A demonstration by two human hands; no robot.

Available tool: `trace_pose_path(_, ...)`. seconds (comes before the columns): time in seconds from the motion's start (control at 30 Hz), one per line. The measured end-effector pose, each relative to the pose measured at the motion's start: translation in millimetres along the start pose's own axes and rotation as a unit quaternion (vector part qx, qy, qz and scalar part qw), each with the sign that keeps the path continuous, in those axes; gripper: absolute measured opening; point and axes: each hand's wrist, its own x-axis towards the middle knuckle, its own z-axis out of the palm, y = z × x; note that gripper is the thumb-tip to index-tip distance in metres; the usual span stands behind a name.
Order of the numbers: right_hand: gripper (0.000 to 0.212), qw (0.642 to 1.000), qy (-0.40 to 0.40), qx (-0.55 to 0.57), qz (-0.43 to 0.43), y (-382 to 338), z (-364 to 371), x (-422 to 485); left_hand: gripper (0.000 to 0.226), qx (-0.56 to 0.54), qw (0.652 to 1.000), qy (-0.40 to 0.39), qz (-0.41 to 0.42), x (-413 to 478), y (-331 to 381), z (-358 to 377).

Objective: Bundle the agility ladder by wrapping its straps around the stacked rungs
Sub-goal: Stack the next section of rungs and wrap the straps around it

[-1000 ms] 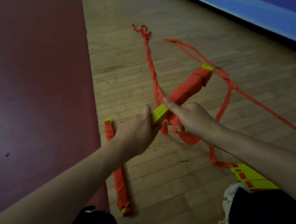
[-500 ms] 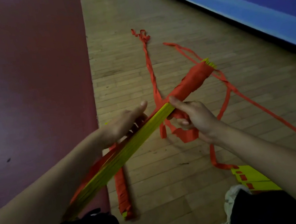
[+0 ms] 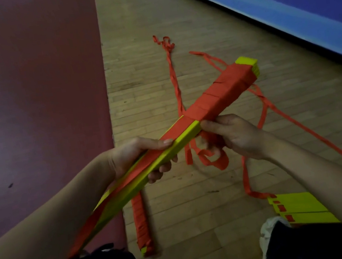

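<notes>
A stack of yellow ladder rungs [image 3: 181, 142] slants from lower left to upper right above the floor. Orange strap is wound tightly round its far half [image 3: 224, 90]. My left hand [image 3: 138, 156] grips the stack near its middle, thumb on top and fingers curled beneath. My right hand [image 3: 233, 135] holds the stack's underside just past the wound part and pinches the loose orange strap [image 3: 212, 160], which hangs in loops below it. More loose strap [image 3: 175, 80] trails over the wooden floor behind and to the right.
A finished bundle wound in orange [image 3: 141, 222] lies on the floor by the dark red mat [image 3: 34, 94]. Loose yellow rungs [image 3: 299, 207] lie at lower right. A blue banner [image 3: 280, 8] runs along the far right. My knees fill the bottom edge.
The stack swung from nearly end-on to a long slant across my left forearm. My left hand shifted its grip along it. My right hand dropped under the stack with the strap.
</notes>
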Motion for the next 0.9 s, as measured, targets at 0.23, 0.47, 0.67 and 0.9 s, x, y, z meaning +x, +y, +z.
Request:
trace_pose_path(0.23, 0.013, 0.995, -0.019, -0.079, 0.05, 8.4, -6.7, -6.9, 0.059, 0.033, 0.999, 0.024, 0.008, 8.5, -3.3, -2.8)
trace_pose_path(0.47, 0.014, 0.997, 0.023, -0.051, 0.055, 15.5, -8.4, -9.3, 0.042, 0.039, 0.993, 0.108, 0.035, 11.7, 0.4, -0.7)
trace_pose_path(0.67, 0.014, 0.996, 0.027, -0.042, 0.069, 15.2, -4.1, -9.3, 0.042, 0.049, 0.989, 0.14, 0.027, 16.2, 4.1, 4.5)
trace_pose_path(0.9, 0.023, 0.991, 0.046, -0.055, 0.114, 19.8, -6.0, -8.5, 0.044, 0.064, 0.984, 0.162, 0.021, 20.3, 2.3, 4.8)
